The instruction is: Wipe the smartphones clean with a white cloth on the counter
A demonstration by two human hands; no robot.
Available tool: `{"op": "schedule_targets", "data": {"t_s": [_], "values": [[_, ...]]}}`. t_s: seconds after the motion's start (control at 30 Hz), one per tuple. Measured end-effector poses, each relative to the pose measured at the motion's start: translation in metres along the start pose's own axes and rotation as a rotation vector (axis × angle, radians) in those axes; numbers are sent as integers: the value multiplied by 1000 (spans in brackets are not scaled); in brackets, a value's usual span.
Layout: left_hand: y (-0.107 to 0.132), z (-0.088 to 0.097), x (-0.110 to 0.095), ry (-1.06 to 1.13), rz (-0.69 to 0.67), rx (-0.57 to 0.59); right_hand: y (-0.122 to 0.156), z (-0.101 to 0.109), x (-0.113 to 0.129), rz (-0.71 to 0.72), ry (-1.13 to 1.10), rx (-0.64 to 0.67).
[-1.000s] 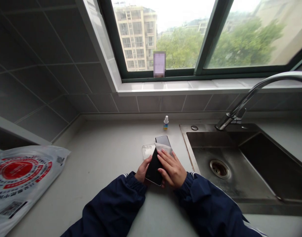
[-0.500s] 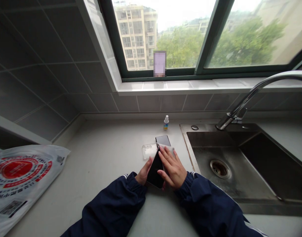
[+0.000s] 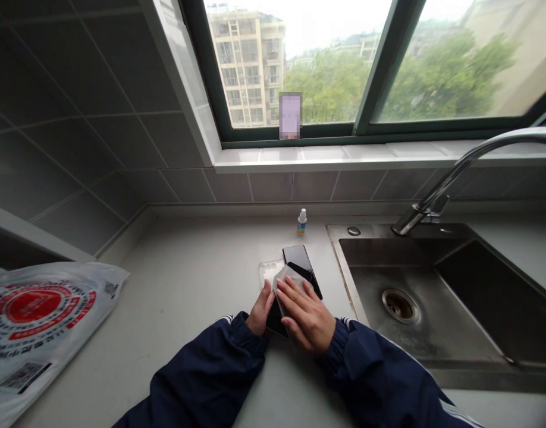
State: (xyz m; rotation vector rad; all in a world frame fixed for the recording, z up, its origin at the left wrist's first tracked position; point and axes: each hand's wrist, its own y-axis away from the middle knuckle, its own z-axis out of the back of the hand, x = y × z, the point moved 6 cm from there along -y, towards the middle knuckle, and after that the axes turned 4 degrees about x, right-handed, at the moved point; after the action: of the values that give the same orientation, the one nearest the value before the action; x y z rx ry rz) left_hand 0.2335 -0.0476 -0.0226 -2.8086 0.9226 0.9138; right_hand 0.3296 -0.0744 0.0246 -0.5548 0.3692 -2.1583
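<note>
My left hand (image 3: 259, 311) grips a dark-screened phone (image 3: 275, 324) by its edge, tilted above the counter. Over the screen lies a thin pale wiping cloth (image 3: 282, 273), pressed down under the flat fingers of my right hand (image 3: 312, 318). Much of the held phone is hidden by the cloth and that hand. Just behind, a second dark phone (image 3: 296, 254) lies on the counter, partly covered from view. To its left is a clear phone case (image 3: 266, 271). A small white spray bottle (image 3: 302, 223) with a blue and yellow label stands upright farther back.
A steel sink (image 3: 347, 279) with a curved faucet (image 3: 451, 169) takes up the right side. On the left lies a white plastic bag (image 3: 77, 356) with red print. The pale counter (image 3: 184, 273) runs back to a tiled wall below the window.
My right hand has slid the cloth leftward across the held phone, covering more of its screen. The phone in my left hand is turned differently, and more of the second phone shows.
</note>
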Motion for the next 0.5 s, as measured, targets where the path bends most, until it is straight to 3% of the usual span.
{"op": "schedule_targets", "data": {"t_s": [0.23,0.5], "values": [[1,-9,4,-15,29,101,2,-1,-18,-142,132,-8],[1,4,-2,108,-13,-95,0,-11,19,6,69,87]]}}
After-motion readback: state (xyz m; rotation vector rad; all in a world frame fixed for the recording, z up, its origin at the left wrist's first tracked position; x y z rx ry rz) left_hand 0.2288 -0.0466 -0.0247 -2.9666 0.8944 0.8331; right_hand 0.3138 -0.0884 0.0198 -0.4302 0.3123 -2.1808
